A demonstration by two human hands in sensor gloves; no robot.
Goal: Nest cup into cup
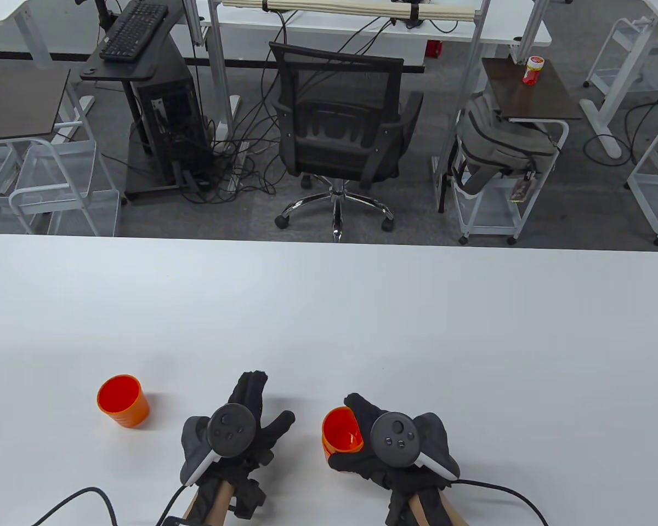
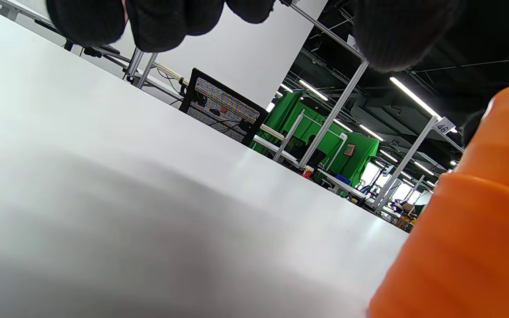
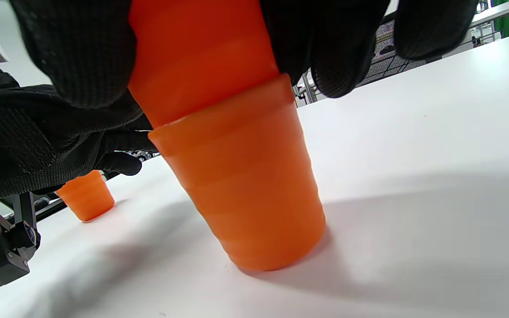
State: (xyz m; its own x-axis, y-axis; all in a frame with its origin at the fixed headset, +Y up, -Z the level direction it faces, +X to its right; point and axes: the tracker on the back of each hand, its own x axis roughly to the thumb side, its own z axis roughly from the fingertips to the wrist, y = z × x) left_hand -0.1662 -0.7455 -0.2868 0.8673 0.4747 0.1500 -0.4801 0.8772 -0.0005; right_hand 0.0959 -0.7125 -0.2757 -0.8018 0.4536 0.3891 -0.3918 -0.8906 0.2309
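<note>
Two orange cups stand stacked at the table's near edge: an upper cup (image 3: 197,57) sits partway inside a lower cup (image 3: 245,190) that rests on the white table. In the table view the stack (image 1: 341,433) shows just left of my right hand (image 1: 364,433), which grips the upper cup from its right side. In the left wrist view the stack (image 2: 471,229) fills the right edge. My left hand (image 1: 260,408) lies spread on the table to the left of the stack and holds nothing. A third orange cup (image 1: 123,401) stands upright further left, also seen in the right wrist view (image 3: 86,194).
The white table (image 1: 329,307) stretches far and wide beyond the hands. Cables trail from both wrists over the near edge. A black office chair (image 1: 340,131) and carts stand on the floor past the table's far edge.
</note>
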